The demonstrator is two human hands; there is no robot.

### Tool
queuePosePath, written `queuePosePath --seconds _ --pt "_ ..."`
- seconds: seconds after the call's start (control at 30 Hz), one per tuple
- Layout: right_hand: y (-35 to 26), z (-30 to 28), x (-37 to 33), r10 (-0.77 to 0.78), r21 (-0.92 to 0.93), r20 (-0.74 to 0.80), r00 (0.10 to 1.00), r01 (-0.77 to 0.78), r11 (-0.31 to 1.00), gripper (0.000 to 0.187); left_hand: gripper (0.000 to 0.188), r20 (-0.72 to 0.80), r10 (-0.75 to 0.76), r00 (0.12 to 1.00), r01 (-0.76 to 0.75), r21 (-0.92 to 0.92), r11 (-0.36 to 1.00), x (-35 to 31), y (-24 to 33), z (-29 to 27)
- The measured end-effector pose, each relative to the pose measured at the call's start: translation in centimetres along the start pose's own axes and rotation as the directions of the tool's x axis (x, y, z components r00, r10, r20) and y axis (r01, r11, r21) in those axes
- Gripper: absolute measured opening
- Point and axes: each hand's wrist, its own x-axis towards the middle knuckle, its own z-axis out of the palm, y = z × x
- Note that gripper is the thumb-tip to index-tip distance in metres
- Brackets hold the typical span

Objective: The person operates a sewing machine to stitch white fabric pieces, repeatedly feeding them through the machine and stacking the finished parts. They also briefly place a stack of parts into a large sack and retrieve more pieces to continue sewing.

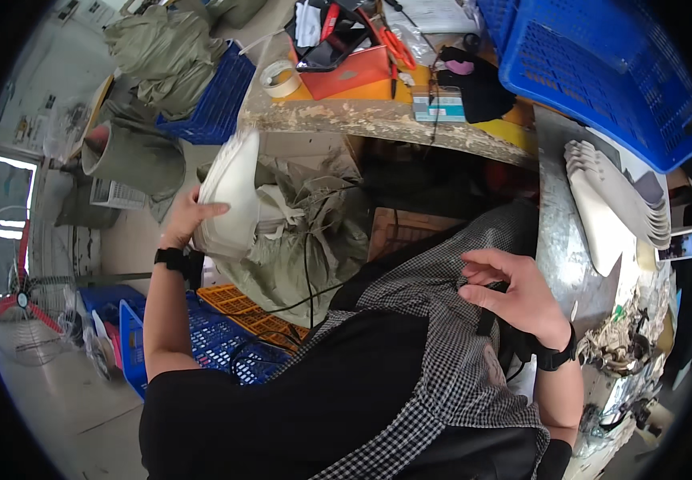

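My left hand (187,218) is closed round a stack of thin white curved pieces (232,188), held upright out to the left, above a grey-green sack. The thumb lies across the face of the stack. Over my lap, near the checked apron (418,280), hovers my right hand (514,292), its fingers curved and apart with nothing between them. To its right, on the metal-topped table (562,216), lies another group of similar white curved pieces (614,200), fanned so that their ends overlap.
Ahead stands a worn wooden bench (346,118) with a tape roll (280,78), a red box (347,72) and scissors. A blue crate (602,88) is at the upper right, a phone (679,245) below it. A sack (298,240) and a blue basket (194,328) stand low at left.
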Motion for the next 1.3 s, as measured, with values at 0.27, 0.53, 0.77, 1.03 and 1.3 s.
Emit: queuePosePath --seconds 0.27,0.53,0.77,1.03,1.3 --pt "0.3 2.0 3.1 0.029 -0.076 0.068 0.997 -0.024 0.997 0.043 0.056 0.159 -0.331 0.930 0.358 -0.595 0.720 2.4 -18.2 -1.3" --pt "-2.4 9.2 14.0 0.031 0.079 0.145 0.989 -0.043 0.996 0.097 0.054 0.402 0.018 0.915 0.226 -0.552 0.803 -0.2 0.0 11.6" --pt "-3.1 7.2 13.7 0.317 0.335 0.207 0.926 -0.372 0.866 0.044 0.059 0.682 0.276 0.677 0.241 -0.560 0.793 1.0 -2.1 12.1" --pt "-5.1 5.7 12.4 0.305 0.386 -0.001 0.952 -0.281 0.879 0.050 0.061 0.371 0.137 0.918 -0.392 0.805 0.445 8.8 -28.8 13.7" --pt "-8.7 5.7 14.0 0.200 0.405 -0.115 0.973 -0.138 0.904 0.059 0.035 0.521 -0.135 0.843 -0.404 0.777 0.482 10.5 -29.9 16.3"
